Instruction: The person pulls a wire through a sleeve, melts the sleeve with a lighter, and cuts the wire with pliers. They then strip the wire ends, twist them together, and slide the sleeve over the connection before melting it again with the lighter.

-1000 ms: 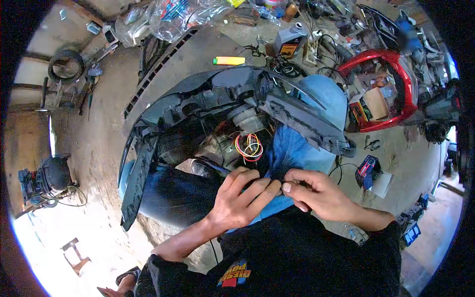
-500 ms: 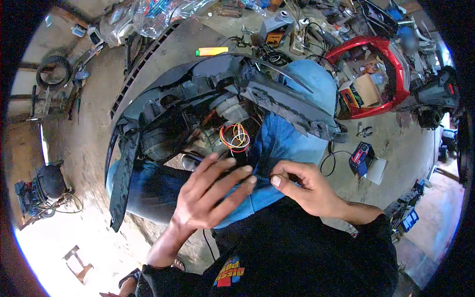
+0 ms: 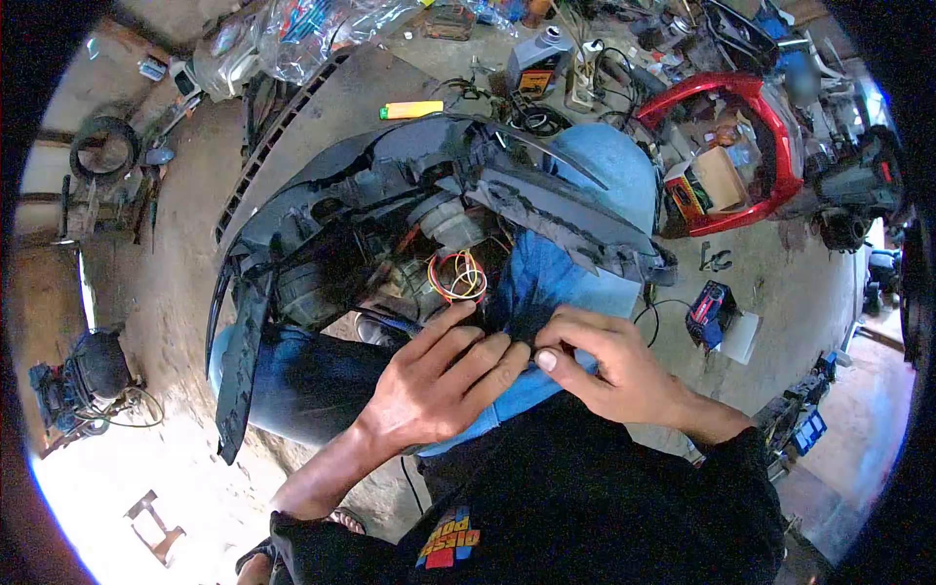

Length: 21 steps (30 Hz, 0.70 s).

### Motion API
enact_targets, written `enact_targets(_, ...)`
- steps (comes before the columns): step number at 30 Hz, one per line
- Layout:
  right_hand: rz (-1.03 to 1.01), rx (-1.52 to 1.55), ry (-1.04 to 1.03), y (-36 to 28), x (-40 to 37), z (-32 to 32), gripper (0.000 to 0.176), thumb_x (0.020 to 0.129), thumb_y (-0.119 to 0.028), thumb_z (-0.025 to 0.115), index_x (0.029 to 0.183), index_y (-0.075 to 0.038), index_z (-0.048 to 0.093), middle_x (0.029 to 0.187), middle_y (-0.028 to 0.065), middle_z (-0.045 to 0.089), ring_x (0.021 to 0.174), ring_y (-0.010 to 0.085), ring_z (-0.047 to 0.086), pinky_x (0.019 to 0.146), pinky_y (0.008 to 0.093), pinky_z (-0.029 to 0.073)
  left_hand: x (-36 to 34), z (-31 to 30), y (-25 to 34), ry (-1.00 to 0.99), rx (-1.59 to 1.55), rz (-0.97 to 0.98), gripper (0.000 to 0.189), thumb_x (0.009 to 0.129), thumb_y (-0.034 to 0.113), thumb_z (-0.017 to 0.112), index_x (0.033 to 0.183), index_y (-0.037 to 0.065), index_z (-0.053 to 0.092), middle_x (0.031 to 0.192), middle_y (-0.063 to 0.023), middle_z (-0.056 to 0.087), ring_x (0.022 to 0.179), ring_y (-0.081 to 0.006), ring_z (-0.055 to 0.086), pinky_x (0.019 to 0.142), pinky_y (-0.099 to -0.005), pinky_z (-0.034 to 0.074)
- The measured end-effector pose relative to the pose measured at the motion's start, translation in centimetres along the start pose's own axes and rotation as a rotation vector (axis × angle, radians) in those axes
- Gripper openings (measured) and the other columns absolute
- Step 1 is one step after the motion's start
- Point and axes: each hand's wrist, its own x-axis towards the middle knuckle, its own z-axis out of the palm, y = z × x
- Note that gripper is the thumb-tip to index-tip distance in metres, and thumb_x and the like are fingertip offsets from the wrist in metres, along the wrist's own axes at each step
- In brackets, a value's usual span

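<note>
Across my legs lies a dark plastic vehicle panel (image 3: 351, 166) with round lamp housings on its inner side. A loop of red, yellow and white wires (image 3: 458, 277) hangs from it, just above my fingers. My left hand (image 3: 444, 375) is beside the loop, fingers curled and reaching toward my right. The fingers of my right hand (image 3: 604, 366) are pinched together over my jeans (image 3: 546, 278). Whatever is between the fingertips of either hand is too small or hidden to make out.
A red curved frame (image 3: 792, 146) lies at the right, around an open cardboard box (image 3: 720, 179). Behind the panel are a grey bottle (image 3: 538, 60) and a yellow-green item (image 3: 411, 109). A small dark box (image 3: 709, 312) sits right of my knee. Another person's foot (image 3: 348, 521) shows below.
My left hand has moved right, closer to my right hand, and its fingers have curled more. My right hand stays nearly in place. The view has shifted slightly.
</note>
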Motion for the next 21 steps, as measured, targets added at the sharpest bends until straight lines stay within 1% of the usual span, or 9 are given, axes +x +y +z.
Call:
enact_targets(2, -0.007, -0.001, 0.053, -0.6, 0.0, -0.6, 0.021, 0.095, -0.014, 0.072, 0.111, -0.002, 0.067, 0.099, 0.0125, 0.066, 0.079, 0.0251, 0.064, 0.071, 0.035, 0.053, 0.0, 0.2, 0.1, 0.013, -0.025, -0.018, 0.045, 0.076, 0.016, 0.07, 0.119, 0.005, 0.07, 0.11, -0.0067, 0.067, 0.095, -0.0222, 0.065, 0.104, -0.0472, 0.053)
enact_targets(5, -0.323, -0.234, 0.201, -0.3, 0.0, -0.6, 0.037, 0.088, -0.014, 0.079, 0.122, -0.005, 0.068, 0.108, 0.0107, 0.068, 0.087, 0.0238, 0.069, 0.075, 0.0342, 0.058, 0.2, 0.4, 0.3, 0.039, -0.054, -0.056, 0.04, 0.076, 0.015, 0.073, 0.115, 0.005, 0.072, 0.107, -0.0064, 0.067, 0.093, -0.0224, 0.066, 0.102, -0.046, 0.054)
enact_targets(6, -0.378, -0.303, 0.161, 0.4, -0.2, -0.7, 0.046, 0.083, -0.012, 0.082, 0.127, -0.007, 0.069, 0.113, 0.0091, 0.07, 0.092, 0.022, 0.072, 0.078, 0.033, 0.06, 0.3, 0.5, 0.2, 0.06, -0.069, -0.065, 0.038, 0.076, 0.014, 0.075, 0.113, 0.005, 0.072, 0.106, -0.0064, 0.067, 0.092, -0.0225, 0.066, 0.101, -0.0455, 0.054)
enact_targets(9, -0.544, -0.437, 0.246, 1.3, 0.1, -0.3, 0.042, 0.076, -0.007, 0.087, 0.116, -0.004, 0.075, 0.104, 0.0095, 0.073, 0.083, 0.0228, 0.074, 0.069, 0.0325, 0.06, 0.7, 0.8, 0.2, 0.114, -0.125, -0.1, 0.034, 0.076, 0.01, 0.079, 0.108, 0.004, 0.073, 0.101, -0.0062, 0.068, 0.09, -0.0228, 0.066, 0.096, -0.044, 0.055)
enact_targets(10, -0.559, -0.437, 0.312, 1.6, 0.3, 0.2, 0.035, 0.074, -0.006, 0.088, 0.109, -0.005, 0.079, 0.097, 0.0072, 0.075, 0.075, 0.0201, 0.073, 0.064, 0.0316, 0.059, 1.0, 0.8, 0.2, 0.126, -0.15, -0.119, 0.032, 0.076, 0.009, 0.08, 0.107, 0.004, 0.074, 0.1, -0.006, 0.068, 0.089, -0.0229, 0.066, 0.095, -0.0437, 0.055)
enact_targets(13, -0.599, -0.444, 0.37, 2.1, 0.5, 0.2, 0.034, 0.073, -0.006, 0.088, 0.106, -0.006, 0.08, 0.092, 0.0067, 0.075, 0.072, 0.0191, 0.072, 0.061, 0.0305, 0.057, 1.5, 0.5, 0.6, 0.137, -0.191, -0.18, 0.031, 0.076, 0.007, 0.081, 0.106, 0.004, 0.074, 0.096, -0.0057, 0.067, 0.086, -0.0237, 0.066, 0.093, -0.0432, 0.055)
enact_targets(16, -0.604, -0.417, 0.372, 2.3, 0.8, 0.0, 0.032, 0.07, -0.005, 0.089, 0.102, -0.006, 0.081, 0.089, 0.0068, 0.075, 0.068, 0.0185, 0.071, 0.058, 0.029, 0.056, 1.7, 0.3, 1.1, 0.143, -0.22, -0.235, 0.03, 0.076, 0.006, 0.081, 0.106, 0.003, 0.074, 0.094, -0.006, 0.067, 0.085, -0.0246, 0.065, 0.091, -0.0424, 0.054)
enact_targets(19, -0.584, -0.381, 0.354, 2.3, 0.7, -0.2, 0.026, 0.078, -0.006, 0.084, 0.103, -0.008, 0.08, 0.096, 0.0065, 0.075, 0.072, 0.0199, 0.072, 0.062, 0.0309, 0.058, 1.9, 0.1, 1.1, 0.141, -0.255, -0.271, 0.03, 0.076, 0.005, 0.08, 0.106, 0.003, 0.074, 0.094, -0.0068, 0.068, 0.084, -0.0251, 0.065, 0.088, -0.0414, 0.054)
enact_targets(21, -0.587, -0.361, 0.363, 2.1, 0.9, -0.3, 0.028, 0.072, -0.001, 0.085, 0.099, -0.007, 0.081, 0.091, 0.007, 0.075, 0.068, 0.0187, 0.071, 0.059, 0.0292, 0.056, 2.1, 0.1, 1.2, 0.137, -0.273, -0.292, 0.029, 0.076, 0.005, 0.08, 0.105, 0.003, 0.075, 0.094, -0.0071, 0.068, 0.085, -0.0252, 0.065, 0.086, -0.0407, 0.054)
